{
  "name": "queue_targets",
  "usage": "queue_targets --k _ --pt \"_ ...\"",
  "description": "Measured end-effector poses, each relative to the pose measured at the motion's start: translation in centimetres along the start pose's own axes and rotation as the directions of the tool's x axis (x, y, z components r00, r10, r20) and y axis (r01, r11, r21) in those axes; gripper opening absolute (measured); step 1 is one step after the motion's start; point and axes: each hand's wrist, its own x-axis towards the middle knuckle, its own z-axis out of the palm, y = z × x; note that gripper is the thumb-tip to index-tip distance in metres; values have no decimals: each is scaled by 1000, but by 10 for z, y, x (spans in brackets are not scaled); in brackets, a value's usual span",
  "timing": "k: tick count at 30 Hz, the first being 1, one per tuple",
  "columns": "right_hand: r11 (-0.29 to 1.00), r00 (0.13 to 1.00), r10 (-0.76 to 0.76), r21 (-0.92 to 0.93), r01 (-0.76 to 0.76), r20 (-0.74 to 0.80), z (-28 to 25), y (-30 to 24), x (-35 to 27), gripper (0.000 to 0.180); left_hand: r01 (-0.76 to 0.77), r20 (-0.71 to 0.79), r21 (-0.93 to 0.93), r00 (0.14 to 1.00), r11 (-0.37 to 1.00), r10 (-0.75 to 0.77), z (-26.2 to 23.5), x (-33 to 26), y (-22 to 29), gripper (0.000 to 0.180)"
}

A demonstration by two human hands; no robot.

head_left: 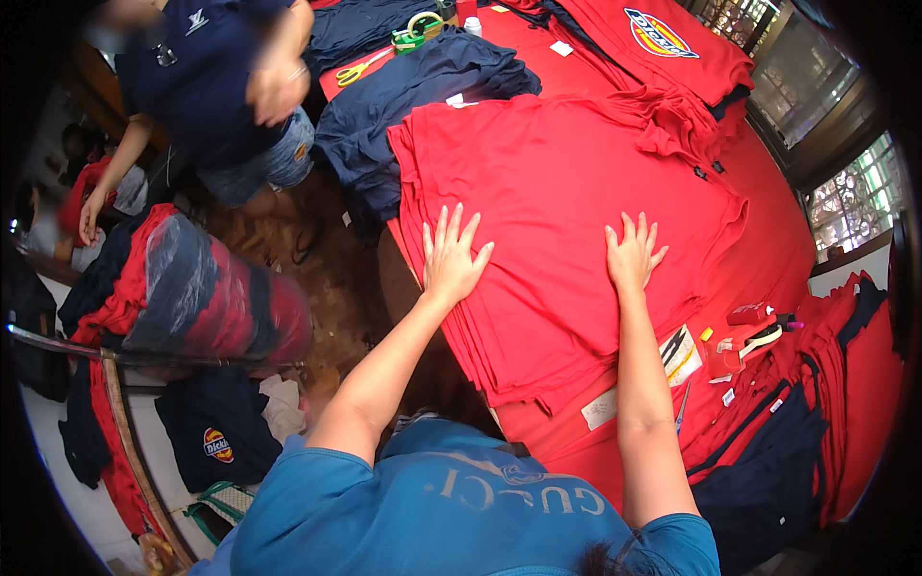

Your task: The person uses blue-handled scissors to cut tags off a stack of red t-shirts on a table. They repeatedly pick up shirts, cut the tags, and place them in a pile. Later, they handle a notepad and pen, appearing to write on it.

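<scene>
A stack of red T-shirts (547, 182) lies spread on the red-covered table in front of me. My left hand (452, 257) rests flat on its left side near the edge, fingers apart. Toward the right side, my right hand (633, 252) is laid on the same top shirt, its fingers also stretched out. Neither hand grips anything. Several fabric layers show along the stack's near left edge. Beyond the left side lies a pile of navy shirts (413, 106), partly under the red stack.
A co-worker in a navy shirt (206, 86) stands at the far left beside a plastic-wrapped bundle of clothes (216, 288). Yellow scissors (363, 71) and a green tape dispenser (419, 36) lie at the back. More red and navy garments (768, 461) are heaped at the right.
</scene>
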Motion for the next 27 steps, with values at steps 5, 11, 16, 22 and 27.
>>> queue_targets --k 5,11,16,22,27 --pt "521 808 -589 773 362 19 -132 -51 -43 32 179 -215 -37 959 983 -183 4 3 5 77" --pt "-20 201 -687 294 956 -699 -298 -88 -153 16 439 -290 -96 846 893 -447 4 35 -15 91" --pt "-186 36 -743 258 948 -669 -320 -95 -154 40 179 -208 -277 948 944 -240 5 50 3 73" --pt "-137 237 -620 401 906 -748 -301 -107 -171 35 114 -99 -325 983 939 -154 2 37 3 69" --pt "309 674 -366 599 739 -642 -281 -40 -182 20 294 -140 -483 904 825 -404 -17 47 -7 80"
